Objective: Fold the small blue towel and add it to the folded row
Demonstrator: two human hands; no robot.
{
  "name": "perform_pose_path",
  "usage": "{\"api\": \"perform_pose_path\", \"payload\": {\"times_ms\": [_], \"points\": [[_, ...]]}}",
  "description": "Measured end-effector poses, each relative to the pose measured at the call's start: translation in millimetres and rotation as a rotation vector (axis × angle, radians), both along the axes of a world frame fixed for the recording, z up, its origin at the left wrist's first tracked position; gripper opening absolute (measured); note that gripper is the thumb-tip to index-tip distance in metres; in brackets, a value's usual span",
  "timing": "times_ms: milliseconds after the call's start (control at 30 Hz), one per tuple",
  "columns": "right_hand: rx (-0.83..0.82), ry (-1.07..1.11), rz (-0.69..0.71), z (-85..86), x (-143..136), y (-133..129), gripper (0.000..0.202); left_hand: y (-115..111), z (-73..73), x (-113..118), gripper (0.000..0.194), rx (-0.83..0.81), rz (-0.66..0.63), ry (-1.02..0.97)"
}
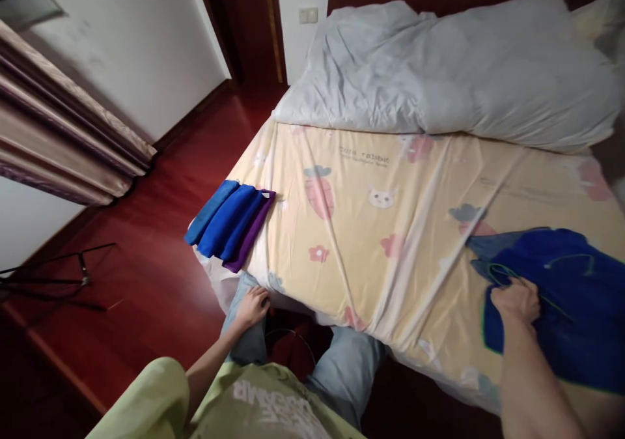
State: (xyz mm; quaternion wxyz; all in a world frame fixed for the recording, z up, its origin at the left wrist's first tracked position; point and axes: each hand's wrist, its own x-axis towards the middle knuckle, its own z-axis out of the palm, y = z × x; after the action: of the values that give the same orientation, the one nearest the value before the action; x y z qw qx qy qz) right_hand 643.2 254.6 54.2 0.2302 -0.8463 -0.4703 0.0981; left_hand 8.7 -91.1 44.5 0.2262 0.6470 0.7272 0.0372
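Note:
My left hand [252, 306] rests on my knee at the bed's front edge, its fingers draped over the jeans with nothing held. Over on the right, my right hand [518, 300] is closed in a fist on a blue towel [581, 296] with green edging. That towel lies spread and rumpled on the bed, and part of its edge bunches up by my fingers. A greyish-blue cloth [498, 243] shows at the towel's far left side. Near my left hand, several folded towels [229, 221], blue and purple, lie side by side at the bed's left corner.
The bed [361, 230] has a yellow sheet with carrot and rabbit prints. A grey-white quilt [439, 74] is bunched along its far side. At the left are a curtain [63, 120], a black metal stand [83, 273] and reddish wooden floor [161, 230].

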Motion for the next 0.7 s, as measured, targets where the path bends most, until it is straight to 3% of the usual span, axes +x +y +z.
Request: {"api": "perform_pose_path", "payload": {"times_ms": [100,200,367,467,567,700], "points": [[0.149,-0.028,-0.019,-10.2,8,-24,0.043,-6,-1.4,-1,0.018,0.025,-0.024,-0.024],[0.232,-0.103,0.124,-8.7,1,-54,0.040,-9,-1.4,-3,0.019,0.034,-0.028,-0.035],[0.269,-0.110,0.373,9.8,-44,-100,0.035,-14,3.5,-3,0.019,0.072,-0.025,-0.051],[0.242,-0.091,0.483,34.4,-100,-143,0.034,-19,2.6,-6,0.021,0.086,-0.046,-0.059],[0.165,-0.004,0.632,54.6,-177,-194,0.037,-23,-8.5,-13,0.026,0.110,-0.070,-0.094],[0.193,0.169,0.670,51.2,-290,-246,0.032,-21,-23.2,-14,0.033,0.225,-0.061,-0.312]]}}
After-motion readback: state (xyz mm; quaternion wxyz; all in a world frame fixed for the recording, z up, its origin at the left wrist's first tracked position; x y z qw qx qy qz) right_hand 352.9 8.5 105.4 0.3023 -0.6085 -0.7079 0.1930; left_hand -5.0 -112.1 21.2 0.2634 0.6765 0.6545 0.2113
